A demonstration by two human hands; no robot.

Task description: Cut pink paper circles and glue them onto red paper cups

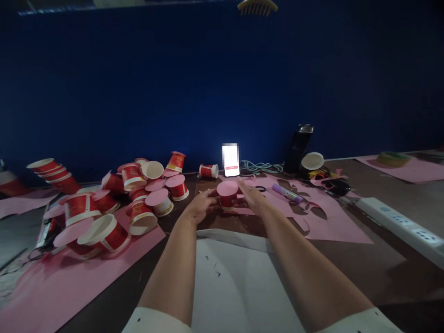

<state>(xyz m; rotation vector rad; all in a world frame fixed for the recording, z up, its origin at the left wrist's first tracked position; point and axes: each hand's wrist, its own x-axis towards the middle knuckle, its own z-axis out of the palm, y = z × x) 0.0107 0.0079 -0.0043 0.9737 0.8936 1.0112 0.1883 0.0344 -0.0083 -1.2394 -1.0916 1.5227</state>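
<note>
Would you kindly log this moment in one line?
left hand: at red cup | right hand: at red cup | pink disc: atop cup

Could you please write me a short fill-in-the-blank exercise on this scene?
1. The left hand and right hand hold a ____ cup between them.
2. The disc on top of that cup is ____.
3. The wall behind the lit phone is ____.
4. The power strip lies to the ____ of the right hand.

Missing words: red; pink; blue; right.

Cut pink paper [342,226] suggests a craft workspace.
</note>
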